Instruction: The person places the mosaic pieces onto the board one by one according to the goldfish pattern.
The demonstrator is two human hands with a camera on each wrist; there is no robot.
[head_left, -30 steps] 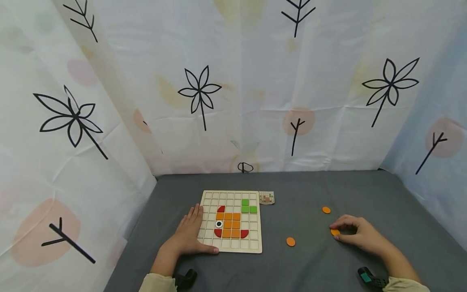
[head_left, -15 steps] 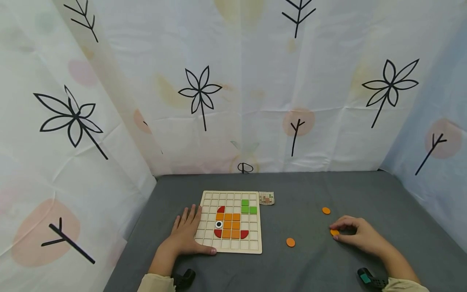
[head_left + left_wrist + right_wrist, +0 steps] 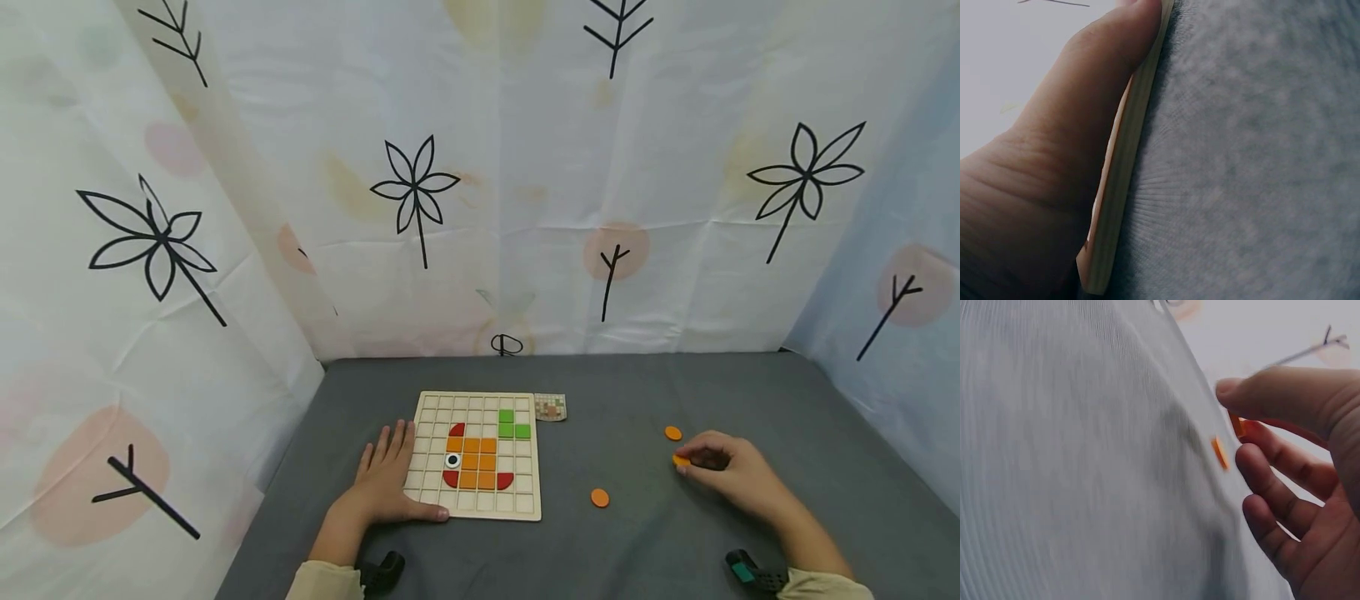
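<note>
A wooden grid board (image 3: pixel 474 404) lies on the table with a picture of coloured tiles set in its cells. My left hand (image 3: pixel 381 483) rests spread on its left side, fingers straight, thumb along the front edge. That thumb (image 3: pixel 1079 94) lies over the board's edge in the left wrist view. Away to the right, my right hand (image 3: pixel 731 471) pinches an orange disc (image 3: pixel 680 460) between thumb and index finger, partly hidden by them. A loose orange disc (image 3: pixel 672 433) lies just beyond those fingers. Another orange disc (image 3: pixel 600 497) lies between the board and the right hand.
A small patterned card (image 3: pixel 551 407) touches the board's back right side. The grey tabletop (image 3: pixel 622 383) ends at a printed white cloth (image 3: pixel 525 283) standing behind and at both sides. Dark wrist straps (image 3: pixel 384 573) show by both sleeves.
My right hand has moved slightly away from me with the pinched disc, toward the loose one at the back. The left hand's fingers shifted a little leftward on the board's edge.
</note>
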